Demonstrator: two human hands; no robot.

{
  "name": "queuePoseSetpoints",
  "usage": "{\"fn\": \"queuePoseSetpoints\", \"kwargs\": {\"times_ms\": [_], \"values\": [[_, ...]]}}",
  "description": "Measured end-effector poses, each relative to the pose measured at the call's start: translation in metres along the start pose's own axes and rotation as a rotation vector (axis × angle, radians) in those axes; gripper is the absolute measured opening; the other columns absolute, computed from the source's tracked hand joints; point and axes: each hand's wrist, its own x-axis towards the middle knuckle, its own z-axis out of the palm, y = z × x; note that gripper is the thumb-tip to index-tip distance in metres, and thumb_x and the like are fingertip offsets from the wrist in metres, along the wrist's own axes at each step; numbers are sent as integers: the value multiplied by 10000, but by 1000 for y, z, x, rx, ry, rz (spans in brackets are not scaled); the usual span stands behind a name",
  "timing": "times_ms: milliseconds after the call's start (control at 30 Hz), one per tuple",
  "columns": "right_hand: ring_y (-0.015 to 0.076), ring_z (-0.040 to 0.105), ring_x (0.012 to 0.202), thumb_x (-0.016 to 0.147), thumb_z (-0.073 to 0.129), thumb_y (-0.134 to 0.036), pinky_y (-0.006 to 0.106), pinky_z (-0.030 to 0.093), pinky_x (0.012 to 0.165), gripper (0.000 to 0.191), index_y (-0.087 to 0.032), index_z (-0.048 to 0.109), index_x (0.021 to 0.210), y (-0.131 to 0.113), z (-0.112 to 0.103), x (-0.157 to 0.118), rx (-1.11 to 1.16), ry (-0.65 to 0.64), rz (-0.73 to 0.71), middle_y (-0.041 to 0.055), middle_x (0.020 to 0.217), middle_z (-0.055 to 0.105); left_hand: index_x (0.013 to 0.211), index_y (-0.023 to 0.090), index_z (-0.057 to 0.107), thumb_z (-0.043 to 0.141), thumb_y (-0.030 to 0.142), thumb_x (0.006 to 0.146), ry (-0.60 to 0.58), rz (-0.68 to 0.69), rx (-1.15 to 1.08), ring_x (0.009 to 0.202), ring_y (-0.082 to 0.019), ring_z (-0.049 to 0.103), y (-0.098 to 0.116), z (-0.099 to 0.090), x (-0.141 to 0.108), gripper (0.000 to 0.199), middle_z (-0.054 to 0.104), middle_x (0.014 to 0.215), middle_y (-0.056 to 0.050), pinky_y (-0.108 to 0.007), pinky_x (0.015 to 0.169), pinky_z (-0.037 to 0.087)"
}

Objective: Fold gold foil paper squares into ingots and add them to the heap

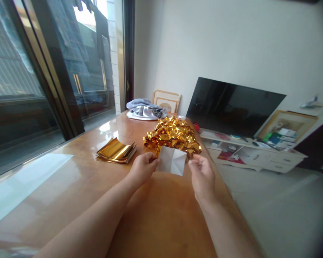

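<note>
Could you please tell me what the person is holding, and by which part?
The left hand's fingers pinch a creased, white-backed gold foil sheet by its left edge; the right hand is open beside its right edge, apparently not gripping.

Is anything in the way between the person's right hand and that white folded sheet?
Nothing visible is. The right hand is just beside the white-backed foil sheet, which the left hand grips, with only a small open gap between them. The crumpled gold foil pile lies behind the sheet, not between.

Ahead of hands (142,168): crumpled gold foil (172,134) | between: white folded sheet (171,160) | left: stacked gold foil sheets (115,152)
</note>
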Motion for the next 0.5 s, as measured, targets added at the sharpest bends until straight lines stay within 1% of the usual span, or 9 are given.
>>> {"fn": "queuePoseSetpoints", "kwargs": {"times_ms": [33, 100, 133, 200, 267, 333, 400, 433, 500], "values": [[177, 626, 774, 842, 642, -421, 298, 501, 715, 368, -196, 612, 1132, -4, 0, -3, 3, -36, -39, 36, 891, 671, 725, 189, 592, 590, 396, 880, 13, 63, 131, 639, -150, 530, 3, -1, -1, 259, 608, 692, -9, -261, 593, 346], [154, 582, 652, 867, 620, -428, 272, 475, 615, 339, -209, 603, 1124, -12, 0, -12, 23, -163, -71, 2, 773, 645, 820, 206, 656, 550, 361, 916, 32, 188, 364, 741, -170, 570, 9, -3, -5, 211, 652, 820, -33, -268, 641, 360], [144, 566, 610, 869, 623, -422, 265, 466, 589, 339, -214, 595, 1135, -16, 2, -17, 36, -236, -82, -12, 737, 634, 882, 217, 683, 522, 355, 939, 37, 232, 449, 775, -176, 580, 13, -4, -7, 220, 657, 865, -44, -271, 657, 365], [143, 591, 597, 861, 642, -406, 268, 480, 588, 410, -231, 551, 1220, -20, 5, -26, 98, -365, -43, -16, 755, 656, 959, 232, 712, 477, 361, 973, 47, 301, 573, 818, -190, 584, 19, -6, -10, 269, 649, 897, -63, -283, 685, 373], [171, 665, 700, 837, 672, -392, 286, 517, 632, 482, -245, 515, 1268, -21, 10, -31, 200, -441, 77, 15, 880, 703, 977, 236, 726, 451, 365, 990, 66, 366, 654, 863, -209, 577, 24, -8, -11, 304, 640, 914, -79, -305, 732, 384], [215, 702, 894, 835, 668, -401, 320, 550, 720, 449, -241, 538, 1234, -21, 12, -31, 347, -487, 241, 66, 1056, 717, 984, 239, 731, 437, 365, 999, 85, 428, 702, 907, -226, 561, 28, -10, -12, 321, 635, 941, -91, -333, 787, 384], [250, 676, 1061, 875, 603, -462, 368, 557, 817, 378, -229, 587, 1171, -21, 12, -25, 510, -516, 387, 98, 1187, 696, 999, 247, 732, 428, 371, 1003, 77, 479, 724, 935, -235, 546, 33, -11, -14, 329, 633, 966, -94, -356, 826, 376], [263, 660, 1109, 898, 554, -506, 393, 554, 852, 385, -226, 606, 1157, -23, 11, -22, 576, -524, 437, 103, 1225, 686, 1005, 252, 732, 428, 374, 1003, 57, 502, 729, 945, -236, 541, 36, -11, -15, 327, 633, 980, -92, -363, 836, 371], [281, 642, 1145, 924, 470, -588, 432, 551, 879, 464, -233, 626, 1179, -25, 9, -15, 644, -513, 474, 100, 1264, 677, 996, 255, 731, 442, 379, 997, -5, 543, 739, 963, -237, 536, 42, -10, -18, 314, 636, 1011, -89, -371, 843, 361]]}}
